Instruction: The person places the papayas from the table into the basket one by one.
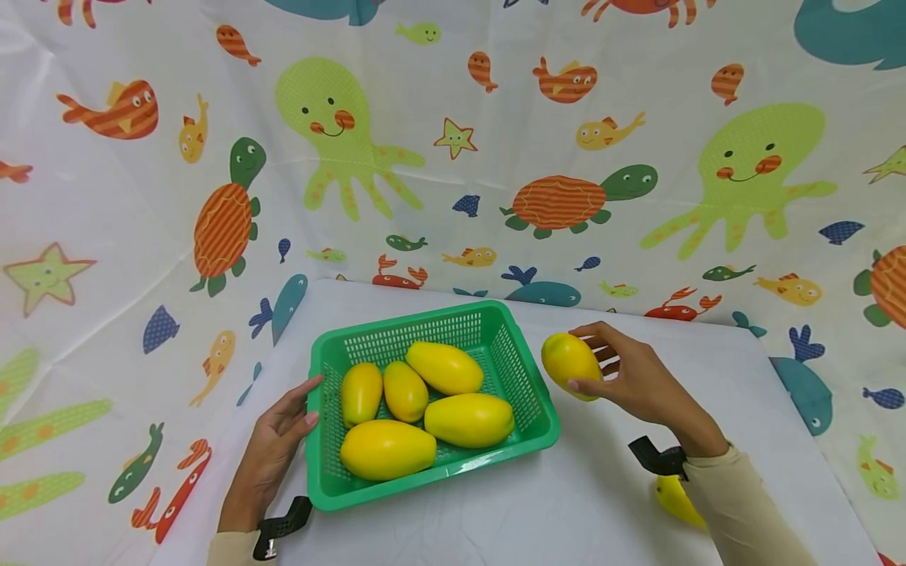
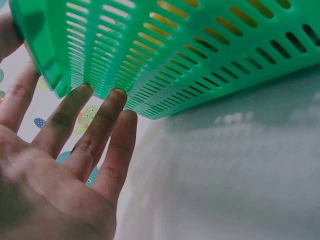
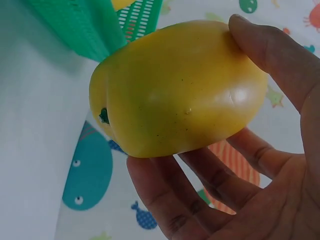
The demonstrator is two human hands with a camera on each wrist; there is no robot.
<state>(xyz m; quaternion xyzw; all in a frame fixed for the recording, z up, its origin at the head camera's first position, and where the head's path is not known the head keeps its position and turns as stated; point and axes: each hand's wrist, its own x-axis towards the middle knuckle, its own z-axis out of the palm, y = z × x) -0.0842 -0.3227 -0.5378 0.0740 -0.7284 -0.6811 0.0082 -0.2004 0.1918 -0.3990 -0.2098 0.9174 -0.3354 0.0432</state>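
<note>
My right hand (image 1: 630,377) holds a yellow papaya (image 1: 566,362) off the table, just right of the green plastic basket (image 1: 432,481). In the right wrist view the thumb (image 3: 265,47) lies on top of the papaya and the other fingers support it underneath; a small dark green stem end shows. The left hand (image 1: 278,440) rests at the basket's left side, thumb and index fingertip at the rim. Its fairly straight fingers (image 2: 90,145) are against the outer slotted wall in the left wrist view. Several yellow papayas (image 1: 470,420) lie inside the basket.
Another yellow papaya (image 1: 678,499) lies on the white table (image 1: 510,519), partly hidden by the right forearm. A curtain (image 1: 453,94) printed with sea animals hangs behind and to the left. Black straps with cameras (image 1: 283,523) sit on both wrists.
</note>
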